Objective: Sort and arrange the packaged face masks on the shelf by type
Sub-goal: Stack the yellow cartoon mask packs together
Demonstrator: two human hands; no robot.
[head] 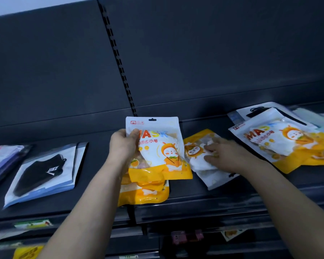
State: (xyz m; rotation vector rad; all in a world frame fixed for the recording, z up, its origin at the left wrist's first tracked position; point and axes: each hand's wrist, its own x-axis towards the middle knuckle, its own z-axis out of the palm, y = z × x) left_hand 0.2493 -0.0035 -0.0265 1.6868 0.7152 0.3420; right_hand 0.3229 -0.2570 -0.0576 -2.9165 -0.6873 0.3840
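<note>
- The left hand is raised over the middle of the shelf. A front packet, orange and white and marked MASK, is held upright in it, with the thumb pressed on the face and the other fingers hidden behind.
- A bunch of like orange packets is seen behind and below the front packet, lower ends near the shelf's near edge. Whether these rest on the shelf cannot be told.
- The right hand is laid on a loose packet of the same orange kind, lying flat just right of the bunch. The fingers are stretched out and slightly apart on it; no pinch is seen, though the view is blurred.
- Farther right, a right pile of orange packets is lying askew on top of white packets of another type.
- At the left, a black mask packet and pastel packets are set apart in separate stacks.
- Judged progress: roughly midway. The left side looks sorted and the orange type is being gathered. The loose packet, the right pile and the mixed packets beneath it are left to do.
</note>
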